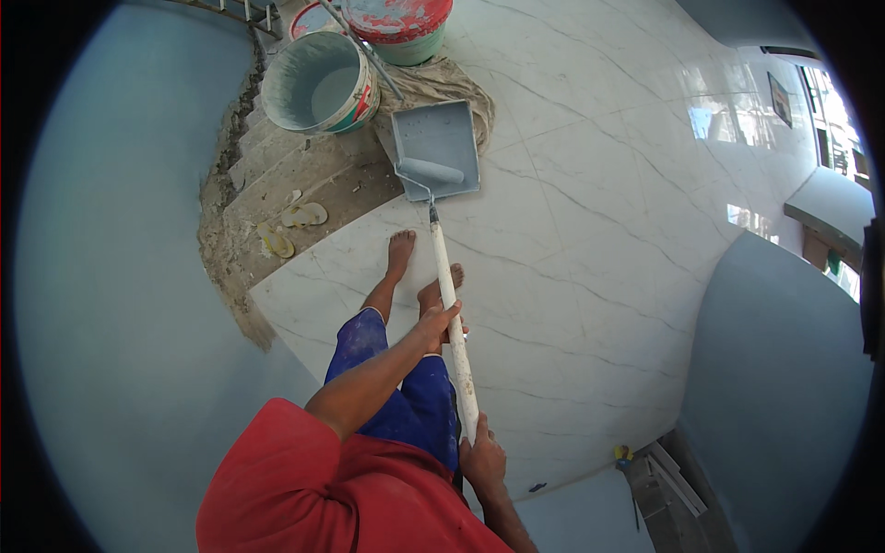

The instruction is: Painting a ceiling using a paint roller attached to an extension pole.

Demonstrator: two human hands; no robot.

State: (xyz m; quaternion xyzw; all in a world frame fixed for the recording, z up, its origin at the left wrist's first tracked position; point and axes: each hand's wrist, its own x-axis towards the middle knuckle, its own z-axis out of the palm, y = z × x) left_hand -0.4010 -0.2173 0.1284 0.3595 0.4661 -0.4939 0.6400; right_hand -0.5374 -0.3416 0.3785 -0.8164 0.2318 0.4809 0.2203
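Both of my hands are wrapped round the long white pole of a paint roller. My left hand grips it farther up, in front of my shins. Lower down, beside my right hip, my right hand is closed round the pole near its lower part. At the far end, the roller's grey-coated sleeve rests in a square paint tray smeared with blue-grey paint. The tray lies on the floor ahead of my bare feet.
A paint bucket stands left of the tray, with a red-lidded bucket behind it and a crumpled cloth underneath. Yellow-strapped flip-flops lie on the rough steps. Blue-grey walls flank the marbled tile floor.
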